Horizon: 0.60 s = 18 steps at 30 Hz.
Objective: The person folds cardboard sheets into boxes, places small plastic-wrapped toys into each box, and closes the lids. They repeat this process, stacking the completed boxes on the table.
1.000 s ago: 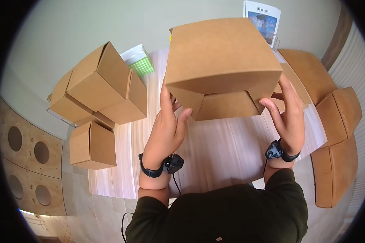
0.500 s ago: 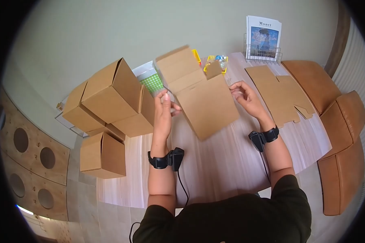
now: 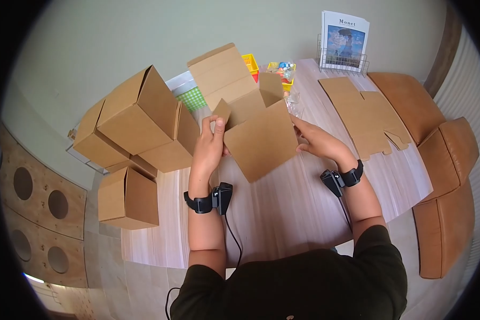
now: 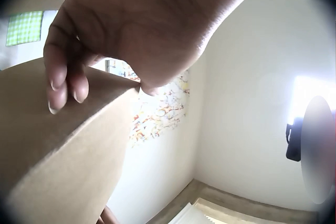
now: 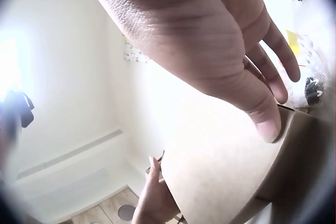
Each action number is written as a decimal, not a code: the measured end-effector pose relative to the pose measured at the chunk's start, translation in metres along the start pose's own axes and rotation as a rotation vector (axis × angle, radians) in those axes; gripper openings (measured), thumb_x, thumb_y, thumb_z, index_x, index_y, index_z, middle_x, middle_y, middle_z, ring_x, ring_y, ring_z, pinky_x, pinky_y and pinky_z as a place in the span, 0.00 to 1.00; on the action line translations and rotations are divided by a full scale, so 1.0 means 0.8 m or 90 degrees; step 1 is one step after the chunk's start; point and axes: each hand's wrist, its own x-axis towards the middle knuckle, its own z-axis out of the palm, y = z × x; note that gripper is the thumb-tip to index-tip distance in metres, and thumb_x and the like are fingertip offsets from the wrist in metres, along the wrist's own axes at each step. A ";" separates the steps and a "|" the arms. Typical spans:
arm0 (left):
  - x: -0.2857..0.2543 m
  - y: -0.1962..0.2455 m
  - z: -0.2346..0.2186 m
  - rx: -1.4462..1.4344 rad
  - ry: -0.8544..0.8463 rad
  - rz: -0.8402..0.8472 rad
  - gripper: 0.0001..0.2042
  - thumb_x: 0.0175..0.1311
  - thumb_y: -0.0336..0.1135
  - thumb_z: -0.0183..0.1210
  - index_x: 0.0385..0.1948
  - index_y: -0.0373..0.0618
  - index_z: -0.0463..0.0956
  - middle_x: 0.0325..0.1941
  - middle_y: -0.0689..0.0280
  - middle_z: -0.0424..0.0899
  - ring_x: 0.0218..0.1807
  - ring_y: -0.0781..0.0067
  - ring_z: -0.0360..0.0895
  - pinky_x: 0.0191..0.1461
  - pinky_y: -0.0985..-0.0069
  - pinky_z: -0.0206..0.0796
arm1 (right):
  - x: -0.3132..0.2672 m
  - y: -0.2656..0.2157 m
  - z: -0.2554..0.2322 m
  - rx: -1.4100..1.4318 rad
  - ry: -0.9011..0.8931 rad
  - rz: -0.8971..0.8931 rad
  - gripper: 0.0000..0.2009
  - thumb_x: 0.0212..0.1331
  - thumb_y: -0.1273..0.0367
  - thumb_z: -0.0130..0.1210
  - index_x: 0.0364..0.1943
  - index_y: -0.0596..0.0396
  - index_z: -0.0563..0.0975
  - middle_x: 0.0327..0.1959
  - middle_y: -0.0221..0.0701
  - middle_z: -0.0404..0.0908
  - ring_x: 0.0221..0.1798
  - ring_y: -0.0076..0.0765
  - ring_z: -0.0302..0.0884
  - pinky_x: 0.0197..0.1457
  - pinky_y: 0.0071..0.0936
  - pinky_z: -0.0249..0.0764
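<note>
An open cardboard box (image 3: 264, 141) is tilted above the middle of the table, its lid (image 3: 221, 74) raised at the back. Small flaps stand up at both sides. At its left edge the left hand (image 3: 208, 146) pinches the cardboard near a small flap. In the left wrist view, that hand's thumb and curled fingers are at the edge of the box wall (image 4: 89, 150). The right hand (image 3: 322, 143) holds the right edge. In the right wrist view its thumb (image 5: 269, 128) lies on the panel (image 5: 220, 155), with the other fingers beyond the edge.
Several closed boxes (image 3: 138, 114) are stacked at the left. A green checked container (image 3: 191, 100) and yellow baskets (image 3: 249, 63) stand behind the open box. Flat cardboard (image 3: 365, 114) lies at the right, with a wire rack (image 3: 344, 63) holding a print behind it.
The box has come down from its raised position and turned, bringing its lid to the back. Since the middle frame its side flaps have spread, and both hands have closed on its edges.
</note>
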 end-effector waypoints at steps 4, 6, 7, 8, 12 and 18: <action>-0.014 0.019 -0.006 0.087 0.066 -0.048 0.34 0.69 0.59 0.46 0.65 0.37 0.57 0.19 0.58 0.78 0.22 0.67 0.79 0.32 0.73 0.70 | -0.003 0.001 0.005 -0.058 0.038 -0.059 0.48 0.45 0.81 0.64 0.73 0.50 0.51 0.49 0.43 0.75 0.51 0.45 0.75 0.58 0.38 0.71; -0.023 0.031 -0.012 0.160 0.076 -0.064 0.32 0.70 0.53 0.47 0.66 0.38 0.56 0.19 0.58 0.79 0.22 0.66 0.79 0.34 0.72 0.70 | -0.004 -0.002 0.005 -0.077 0.030 -0.085 0.49 0.46 0.82 0.63 0.74 0.46 0.47 0.47 0.43 0.75 0.48 0.46 0.75 0.54 0.38 0.72; -0.028 0.033 -0.017 0.142 0.063 -0.055 0.30 0.67 0.41 0.46 0.69 0.40 0.53 0.22 0.56 0.80 0.24 0.64 0.79 0.35 0.72 0.70 | -0.004 -0.004 0.004 -0.086 0.026 -0.098 0.50 0.47 0.82 0.62 0.75 0.44 0.46 0.46 0.43 0.75 0.46 0.46 0.76 0.51 0.37 0.72; -0.026 0.029 -0.021 0.108 0.072 -0.044 0.30 0.66 0.38 0.45 0.70 0.41 0.52 0.28 0.54 0.81 0.25 0.65 0.79 0.35 0.72 0.70 | -0.004 -0.005 0.004 -0.076 0.011 -0.097 0.48 0.48 0.80 0.63 0.74 0.46 0.48 0.47 0.43 0.76 0.48 0.45 0.76 0.53 0.37 0.72; -0.020 0.015 -0.029 -0.008 0.181 0.083 0.31 0.61 0.27 0.43 0.70 0.40 0.52 0.63 0.50 0.69 0.50 0.64 0.77 0.52 0.71 0.68 | 0.000 0.010 0.003 -0.032 -0.044 -0.080 0.40 0.51 0.75 0.64 0.70 0.52 0.57 0.46 0.40 0.76 0.50 0.42 0.76 0.56 0.36 0.71; -0.034 0.036 -0.027 -0.066 0.462 0.345 0.28 0.65 0.26 0.45 0.69 0.37 0.52 0.71 0.52 0.58 0.68 0.59 0.62 0.68 0.69 0.55 | 0.057 0.073 0.021 -0.120 0.085 -0.090 0.26 0.52 0.71 0.62 0.58 0.56 0.71 0.47 0.41 0.76 0.50 0.46 0.75 0.55 0.37 0.71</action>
